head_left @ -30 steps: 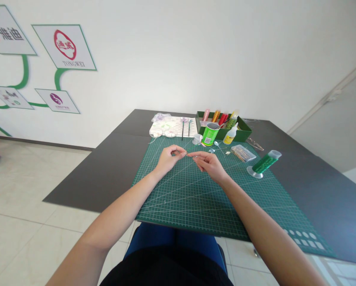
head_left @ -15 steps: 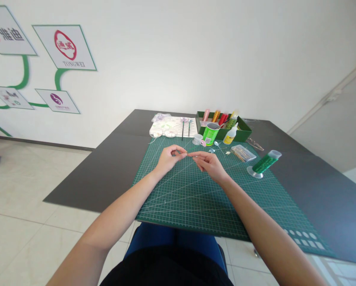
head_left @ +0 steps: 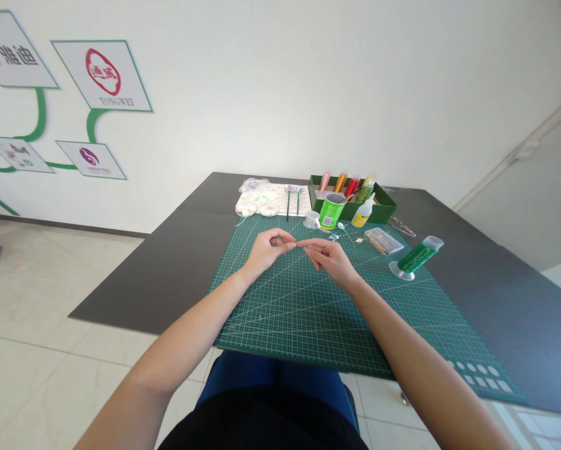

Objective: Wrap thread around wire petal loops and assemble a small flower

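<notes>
Over the green cutting mat, my left hand and my right hand meet fingertip to fingertip. Both are closed in a pinch around something small and thin, too tiny to name. A small pink piece shows just beyond my right fingers; whether it is joined to what I pinch, I cannot tell. Behind it are a small clear round tub and a green can. Pale blue leaf-like pieces lie on the mat near the can.
A dark green box holds several colored spools at the back. Beside it stands a glue bottle. To the right are a clear case and a tilted green spool. White paper with two thin dark-stemmed pieces lies back left.
The small pink piece beyond my right fingers looks narrower and flatter now, as if turned. Both hands keep nearly the same place and pinch.
</notes>
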The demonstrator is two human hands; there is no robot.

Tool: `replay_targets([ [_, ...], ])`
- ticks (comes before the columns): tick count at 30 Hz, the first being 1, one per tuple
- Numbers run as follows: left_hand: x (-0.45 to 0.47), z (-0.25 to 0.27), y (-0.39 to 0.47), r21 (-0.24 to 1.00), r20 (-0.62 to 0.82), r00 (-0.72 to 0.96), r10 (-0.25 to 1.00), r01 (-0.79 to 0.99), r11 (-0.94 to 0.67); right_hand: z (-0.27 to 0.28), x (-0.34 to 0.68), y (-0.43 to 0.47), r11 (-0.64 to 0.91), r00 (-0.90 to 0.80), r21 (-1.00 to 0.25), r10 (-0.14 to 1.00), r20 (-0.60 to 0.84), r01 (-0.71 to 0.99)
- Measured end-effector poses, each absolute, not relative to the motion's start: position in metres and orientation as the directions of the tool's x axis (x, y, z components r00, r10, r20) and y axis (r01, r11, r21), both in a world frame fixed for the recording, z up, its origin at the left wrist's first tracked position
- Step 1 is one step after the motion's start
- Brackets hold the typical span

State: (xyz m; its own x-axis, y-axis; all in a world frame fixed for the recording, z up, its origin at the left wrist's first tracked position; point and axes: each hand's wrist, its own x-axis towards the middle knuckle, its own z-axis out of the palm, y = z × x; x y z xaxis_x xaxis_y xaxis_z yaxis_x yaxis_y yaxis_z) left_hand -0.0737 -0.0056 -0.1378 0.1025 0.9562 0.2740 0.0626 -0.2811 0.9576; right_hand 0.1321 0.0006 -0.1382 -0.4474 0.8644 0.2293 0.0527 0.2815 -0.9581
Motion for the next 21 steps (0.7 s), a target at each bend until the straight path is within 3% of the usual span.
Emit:
replay_targets([
  [13,-0.0732,-0.1427,-0.0022,0.958,0.285,0.098,0.954,0.009,-0.287,-0.1404,0.1323,0.0024,0.304,-0.447,-0.948,0.864,0.232,0.097],
  [21,-0.0748,-0.1441,-0.0004,0.942,0.324,0.075,0.943,0.071,-0.329,-0.1415,0.1311,0.0031,0.331,-0.457,-0.932,0.859,0.233,0.147],
])
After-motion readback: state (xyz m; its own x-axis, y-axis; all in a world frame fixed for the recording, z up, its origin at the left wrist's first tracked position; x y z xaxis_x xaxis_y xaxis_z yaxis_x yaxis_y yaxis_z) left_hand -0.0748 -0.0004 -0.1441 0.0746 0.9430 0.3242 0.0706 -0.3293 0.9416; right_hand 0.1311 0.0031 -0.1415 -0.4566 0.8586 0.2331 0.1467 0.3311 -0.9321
